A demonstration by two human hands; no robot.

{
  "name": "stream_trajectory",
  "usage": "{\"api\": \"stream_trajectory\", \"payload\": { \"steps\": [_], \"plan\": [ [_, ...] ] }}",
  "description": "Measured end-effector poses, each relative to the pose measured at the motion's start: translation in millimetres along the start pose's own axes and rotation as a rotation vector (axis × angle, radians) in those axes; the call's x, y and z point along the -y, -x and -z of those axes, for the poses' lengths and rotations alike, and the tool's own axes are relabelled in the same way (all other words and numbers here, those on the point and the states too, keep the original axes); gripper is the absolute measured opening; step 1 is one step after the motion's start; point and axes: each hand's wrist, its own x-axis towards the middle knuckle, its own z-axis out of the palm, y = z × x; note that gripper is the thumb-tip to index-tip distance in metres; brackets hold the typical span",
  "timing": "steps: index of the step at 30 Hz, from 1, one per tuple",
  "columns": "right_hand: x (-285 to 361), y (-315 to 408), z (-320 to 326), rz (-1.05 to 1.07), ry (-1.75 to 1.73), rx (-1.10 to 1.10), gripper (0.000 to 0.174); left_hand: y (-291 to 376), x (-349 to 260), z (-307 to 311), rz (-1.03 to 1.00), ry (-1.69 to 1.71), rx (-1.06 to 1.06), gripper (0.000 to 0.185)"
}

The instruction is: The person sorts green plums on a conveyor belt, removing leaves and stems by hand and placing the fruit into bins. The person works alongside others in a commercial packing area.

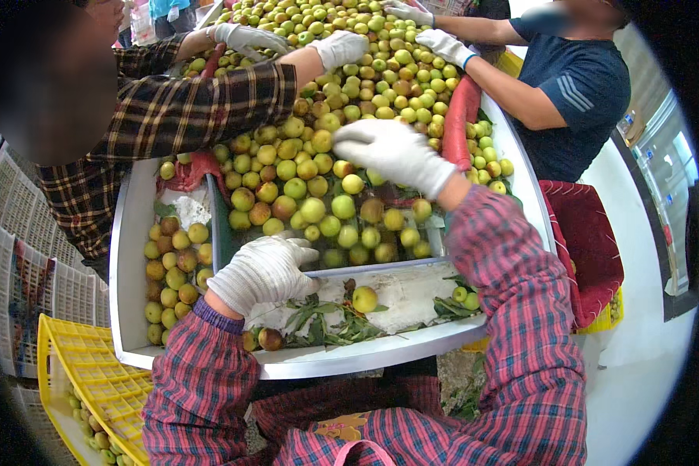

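Note:
My left hand (262, 272), in a white knit glove, is palm down by the near rim of the sorting bin's inner compartment (378, 267). Its fingers are spread, and no fruit shows between them. My right hand (397, 152), gloved too and slightly blurred, hovers over or touches the fruit heap; its palm is hidden. Round yellow-green fruits (314, 209), many with reddish-brown patches, fill the compartment and slope up to the far end. One yellow-green fruit (364, 299) lies on the white front ledge (408, 297), among loose green leaves (326, 326).
Brownish fruits (177, 274) lie in the left side channel. A co-worker's plaid sleeve (204, 110) reaches in from the left; another person's gloved hand (445, 48) works at the right. Red padding (461, 122) lines the right divider. A yellow crate (93, 373) and a red-lined basket (588, 250) flank the bin.

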Motion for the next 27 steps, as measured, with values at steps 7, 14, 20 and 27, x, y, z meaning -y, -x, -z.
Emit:
{"api": "stream_trajectory", "payload": {
  "steps": [7, 14, 20, 27],
  "plan": [
    [80, -83, -109, 0.376, 0.045, -0.121, 0.064, -3, -5, 2, -0.016, 0.031, 0.004, 0.060],
    [-22, -83, -67, 0.117, 0.529, -0.320, 0.066, 3, -3, 4, -0.026, 0.021, 0.000, 0.063],
    [-101, -14, -7, -0.358, 0.428, -0.185, 0.090, 0, -5, 5, 0.029, 0.066, 0.050, 0.061],
    [-35, 75, -7, -0.217, 0.185, 0.098, 0.082, -6, -1, 1, -0.016, 0.001, 0.064, 0.059]
  ]
}}
